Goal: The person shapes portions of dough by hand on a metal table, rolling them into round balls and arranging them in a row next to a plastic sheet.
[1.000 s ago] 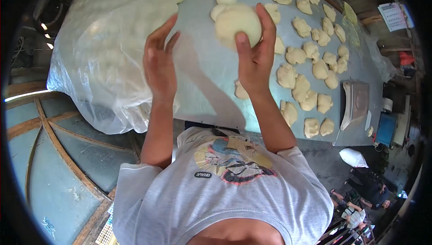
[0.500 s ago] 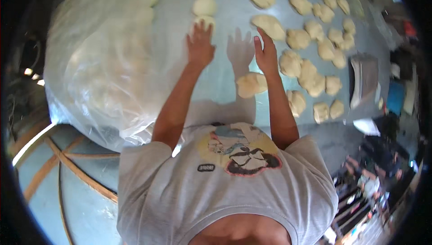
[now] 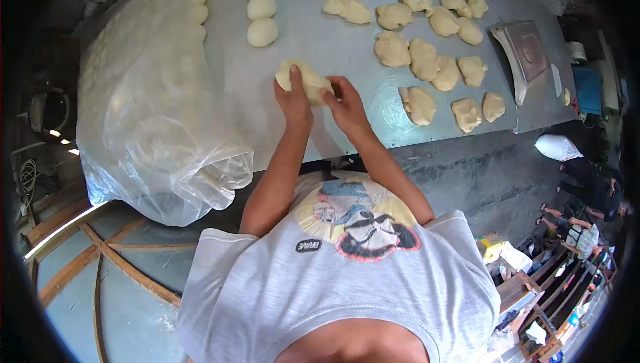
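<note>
Together, the left hand [image 3: 295,102] and right hand [image 3: 349,109] grip a pale dough piece [image 3: 312,84] near the centre of the frame, just above the middle; the left thumb lies along its top, while the right thumb and fingers pinch its right end. Just beyond, slightly left, a row of smooth dough balls [image 3: 262,8] runs to the upper edge of the desk [image 3: 293,23], a grey, shiny surface. Rough, uneven dough lumps [image 3: 424,60] lie scattered across the upper right, apart from the hands, with a scale-like device [image 3: 523,56] standing beyond them. Clear plastic sheeting [image 3: 143,110] covers much of the upper left, bunched at its lower corner. Farther out, a white sack [image 3: 558,147] sits at right, above other people [image 3: 582,236] near the frame's edge.
</note>
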`<state>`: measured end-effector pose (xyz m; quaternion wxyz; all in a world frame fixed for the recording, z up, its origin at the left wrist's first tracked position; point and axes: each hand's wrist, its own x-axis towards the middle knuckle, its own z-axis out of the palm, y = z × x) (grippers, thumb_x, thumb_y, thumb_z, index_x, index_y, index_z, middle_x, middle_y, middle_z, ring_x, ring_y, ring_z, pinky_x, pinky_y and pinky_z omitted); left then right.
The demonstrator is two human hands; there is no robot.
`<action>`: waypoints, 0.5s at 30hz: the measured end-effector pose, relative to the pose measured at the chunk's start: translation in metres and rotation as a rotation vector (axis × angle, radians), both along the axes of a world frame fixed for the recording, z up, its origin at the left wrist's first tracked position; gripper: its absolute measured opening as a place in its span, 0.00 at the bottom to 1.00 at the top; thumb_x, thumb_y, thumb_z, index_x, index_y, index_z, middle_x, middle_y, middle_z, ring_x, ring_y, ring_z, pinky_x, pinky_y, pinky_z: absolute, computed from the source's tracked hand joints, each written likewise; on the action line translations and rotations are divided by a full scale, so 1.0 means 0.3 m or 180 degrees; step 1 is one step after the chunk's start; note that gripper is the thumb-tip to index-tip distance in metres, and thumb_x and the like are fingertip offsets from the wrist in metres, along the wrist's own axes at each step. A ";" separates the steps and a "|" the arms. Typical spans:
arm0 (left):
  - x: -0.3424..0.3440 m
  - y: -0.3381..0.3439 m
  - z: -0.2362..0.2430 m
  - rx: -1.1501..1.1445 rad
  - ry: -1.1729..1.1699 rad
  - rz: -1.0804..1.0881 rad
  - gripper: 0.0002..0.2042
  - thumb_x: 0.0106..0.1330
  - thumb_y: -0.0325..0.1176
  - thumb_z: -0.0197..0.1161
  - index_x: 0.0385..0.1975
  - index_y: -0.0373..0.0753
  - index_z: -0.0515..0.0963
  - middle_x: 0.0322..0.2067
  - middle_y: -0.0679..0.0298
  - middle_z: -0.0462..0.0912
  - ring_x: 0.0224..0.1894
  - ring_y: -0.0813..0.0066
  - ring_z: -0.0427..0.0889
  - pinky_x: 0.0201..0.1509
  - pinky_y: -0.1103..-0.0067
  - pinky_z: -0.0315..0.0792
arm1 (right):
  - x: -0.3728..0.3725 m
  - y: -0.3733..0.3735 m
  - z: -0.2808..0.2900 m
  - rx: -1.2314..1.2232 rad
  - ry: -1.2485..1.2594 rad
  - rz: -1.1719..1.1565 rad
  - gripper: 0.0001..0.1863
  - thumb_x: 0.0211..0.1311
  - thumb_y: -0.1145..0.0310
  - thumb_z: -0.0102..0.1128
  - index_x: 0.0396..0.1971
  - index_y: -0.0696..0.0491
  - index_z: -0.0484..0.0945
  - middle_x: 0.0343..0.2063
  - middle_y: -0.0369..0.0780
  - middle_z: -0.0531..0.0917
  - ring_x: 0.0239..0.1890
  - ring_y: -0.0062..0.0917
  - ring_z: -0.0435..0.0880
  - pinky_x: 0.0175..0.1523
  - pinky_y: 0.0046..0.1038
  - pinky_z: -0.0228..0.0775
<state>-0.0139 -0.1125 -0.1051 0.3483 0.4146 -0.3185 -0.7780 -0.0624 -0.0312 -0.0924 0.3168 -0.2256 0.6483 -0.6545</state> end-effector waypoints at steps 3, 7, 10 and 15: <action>-0.033 0.064 0.086 -0.1592 -0.0505 0.0186 0.19 0.75 0.48 0.53 0.50 0.36 0.72 0.39 0.64 0.80 0.35 0.75 0.78 0.38 0.82 0.73 | -0.060 0.022 0.230 -0.0153 0.1853 -0.0814 0.24 0.60 0.58 0.70 0.49 0.60 0.79 0.34 0.41 0.85 0.40 0.21 0.83 0.47 0.24 0.74; 0.041 0.113 0.149 -0.0783 0.0319 -0.1109 0.35 0.72 0.66 0.43 0.61 0.39 0.66 0.57 0.57 0.73 0.59 0.66 0.72 0.62 0.67 0.67 | -0.271 0.118 0.328 0.0001 0.1619 -0.0064 0.22 0.55 0.48 0.71 0.25 0.56 0.85 0.16 0.41 0.81 0.20 0.31 0.83 0.29 0.31 0.75; 0.149 0.139 0.063 -0.0282 0.0281 -0.1025 0.45 0.64 0.76 0.33 0.70 0.45 0.60 0.70 0.56 0.59 0.69 0.51 0.60 0.71 0.45 0.41 | -0.296 0.242 0.152 0.1437 0.3908 -0.0551 0.24 0.57 0.44 0.66 0.26 0.54 0.83 0.26 0.45 0.84 0.25 0.39 0.84 0.28 0.36 0.74; 0.243 0.333 -0.158 0.1850 -0.0806 -0.0803 0.32 0.75 0.62 0.35 0.67 0.44 0.64 0.65 0.54 0.68 0.69 0.52 0.63 0.70 0.49 0.55 | -0.042 0.339 -0.209 0.1929 0.1502 0.0727 0.26 0.65 0.44 0.57 0.30 0.56 0.83 0.34 0.46 0.85 0.32 0.36 0.85 0.38 0.36 0.74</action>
